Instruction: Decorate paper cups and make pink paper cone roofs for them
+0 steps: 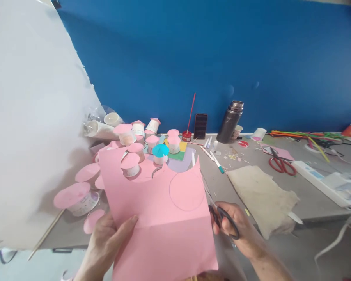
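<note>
A large sheet of pink paper (143, 238) is in my left hand (108, 238), the thumb on its face near the left edge. Curved cut-outs run along the sheet's top edge, and a drawn circle (187, 191) shows at its upper right. My right hand (236, 226) grips black-handled scissors (228, 223) at the sheet's right edge. Their blades point up and away, partly behind the paper. Beyond the sheet stand several white paper cups with pink paper discs (130, 160) on top, and one with a blue disc (160, 150).
A dark thermos (229, 123) and a phone (200, 126) stand by the blue wall. On the right lie a beige cloth (260, 195), red-handled scissors (282, 166) and a white power strip (321, 183). Markers (216, 162) and paper scraps lie mid-table. A wooden stick (46, 233) leans at the left.
</note>
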`<act>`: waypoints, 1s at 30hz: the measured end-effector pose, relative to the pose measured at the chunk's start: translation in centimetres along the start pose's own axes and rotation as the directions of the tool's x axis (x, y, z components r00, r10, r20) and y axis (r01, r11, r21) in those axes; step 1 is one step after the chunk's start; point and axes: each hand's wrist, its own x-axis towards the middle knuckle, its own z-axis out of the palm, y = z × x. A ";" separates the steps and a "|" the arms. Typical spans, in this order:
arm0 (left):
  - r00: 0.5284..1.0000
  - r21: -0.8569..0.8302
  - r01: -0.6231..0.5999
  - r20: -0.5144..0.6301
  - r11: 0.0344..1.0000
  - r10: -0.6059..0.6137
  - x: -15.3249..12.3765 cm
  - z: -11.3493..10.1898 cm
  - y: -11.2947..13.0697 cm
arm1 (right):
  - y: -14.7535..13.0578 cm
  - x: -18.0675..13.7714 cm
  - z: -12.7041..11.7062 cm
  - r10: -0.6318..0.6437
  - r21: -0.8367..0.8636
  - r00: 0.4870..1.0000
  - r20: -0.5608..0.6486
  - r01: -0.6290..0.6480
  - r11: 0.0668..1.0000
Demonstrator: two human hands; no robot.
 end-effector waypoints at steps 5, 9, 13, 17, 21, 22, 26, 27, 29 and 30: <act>1.000 -0.021 -0.002 0.019 1.000 0.002 0.6 0.0 -0.5 | -0.4 0.1 0.1 -0.006 -0.015 1.000 -0.028 0.006 1.000; 0.999 -0.003 0.031 0.019 1.000 -0.031 0.6 -0.1 -0.5 | -0.5 0.2 0.2 0.005 -0.016 1.000 -0.030 -0.005 1.000; 0.998 0.039 0.050 0.031 0.998 -0.051 0.4 -0.3 -0.3 | -0.4 0.2 0.2 0.031 -0.020 0.999 -0.035 -0.032 0.999; 0.999 0.062 0.041 0.025 0.997 -0.042 0.3 -0.2 -0.1 | -0.2 0.2 0.1 0.023 -0.014 0.999 -0.035 -0.023 1.000; 0.999 0.040 0.034 0.001 0.999 -0.034 0.3 0.0 0.1 | 0.2 0.0 0.1 0.021 -0.001 0.998 -0.056 -0.021 1.000; 0.999 0.047 0.033 -0.005 0.998 -0.033 0.3 0.1 0.1 | 0.3 -0.1 0.1 0.021 -0.001 0.998 -0.060 -0.021 1.000; 1.000 0.094 0.026 -0.016 0.995 -0.025 0.3 -0.1 0.3 | 0.4 -0.2 0.0 0.025 -0.004 0.998 -0.055 -0.026 1.000; 1.000 0.096 0.019 -0.011 0.995 -0.018 0.3 -0.1 0.3 | 0.4 -0.2 0.0 0.027 -0.008 0.998 -0.054 -0.028 1.000; 1.000 0.100 0.006 0.003 0.995 -0.006 0.4 -0.3 0.4 | 0.4 -0.2 0.0 0.031 -0.019 0.998 -0.055 -0.032 0.999; 1.000 0.108 -0.001 0.012 0.994 -0.001 0.3 -0.3 0.5 | 0.3 -0.2 0.0 0.032 -0.023 0.998 -0.057 -0.033 0.999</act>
